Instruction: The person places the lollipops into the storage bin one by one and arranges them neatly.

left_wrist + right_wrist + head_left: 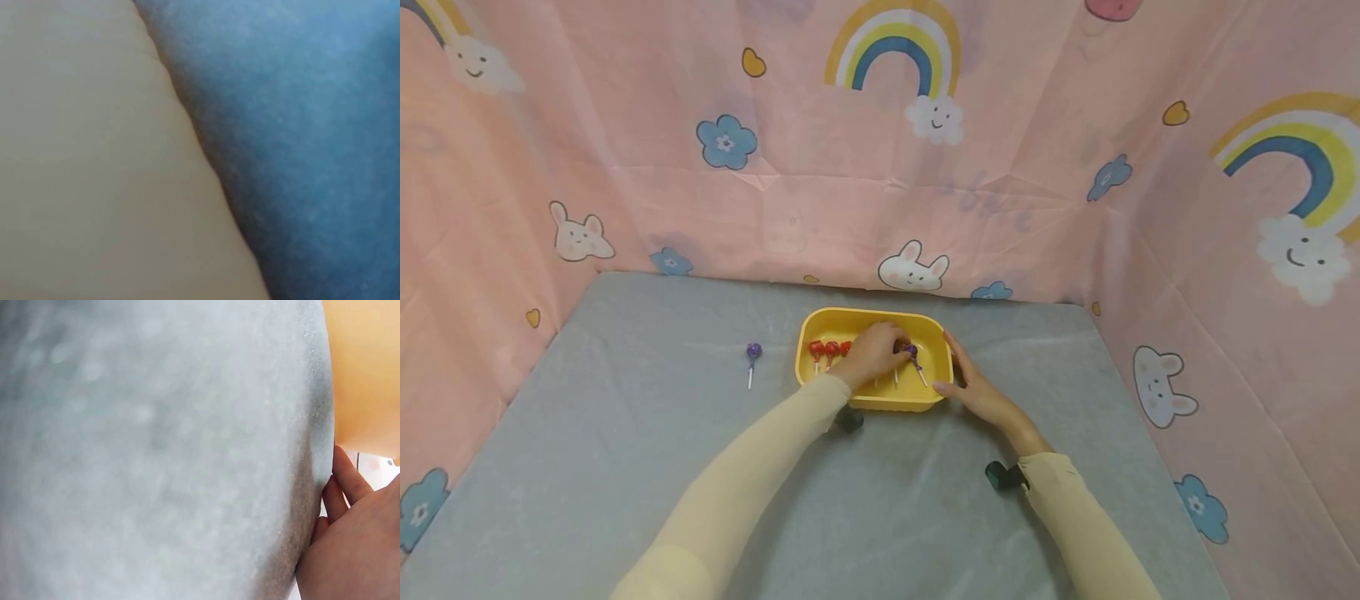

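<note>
A yellow plastic basket (872,403) sits on the grey cloth in the head view. My left hand (874,352) reaches inside it, fingertips pinching the head of a purple lollipop (913,352) whose white stick points toward me. Red lollipops (831,350) lie in a row at the basket's left, partly covered by that hand; other white sticks show below it. My right hand (983,398) holds the basket's right end, thumb over the rim and fingers along the outer wall. The right wrist view shows these fingers (351,478) against the yellow wall; the left wrist view shows only blurred skin or sleeve and cloth.
Another purple lollipop (753,353) lies on the grey cloth (625,433), left of the basket. A pink patterned curtain (820,208) closes off the back and both sides. Dark wrist cameras (1000,476) sit under both forearms.
</note>
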{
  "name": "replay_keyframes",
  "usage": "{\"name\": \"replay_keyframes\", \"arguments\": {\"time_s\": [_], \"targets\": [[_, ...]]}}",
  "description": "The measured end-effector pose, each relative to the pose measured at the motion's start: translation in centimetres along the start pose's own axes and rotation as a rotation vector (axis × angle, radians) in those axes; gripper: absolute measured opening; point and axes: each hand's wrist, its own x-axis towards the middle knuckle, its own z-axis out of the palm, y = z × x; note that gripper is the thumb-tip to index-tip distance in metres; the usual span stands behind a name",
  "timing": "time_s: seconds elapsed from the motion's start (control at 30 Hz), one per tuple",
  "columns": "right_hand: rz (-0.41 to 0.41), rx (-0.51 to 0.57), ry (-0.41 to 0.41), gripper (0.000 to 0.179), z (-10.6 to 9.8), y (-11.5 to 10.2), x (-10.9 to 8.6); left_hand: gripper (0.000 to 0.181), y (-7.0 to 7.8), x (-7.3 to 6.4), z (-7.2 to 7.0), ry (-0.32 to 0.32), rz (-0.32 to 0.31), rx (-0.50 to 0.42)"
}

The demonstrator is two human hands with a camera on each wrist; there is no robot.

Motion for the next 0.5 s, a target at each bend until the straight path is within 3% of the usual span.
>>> {"name": "replay_keyframes", "arguments": {"time_s": [0.5], "targets": [[0.016, -0.005, -0.002, 0.089, -0.05, -0.13, 0.06, 0.030, 0.12, -0.05, -0.04, 0.018, 0.004, 0.009]]}}
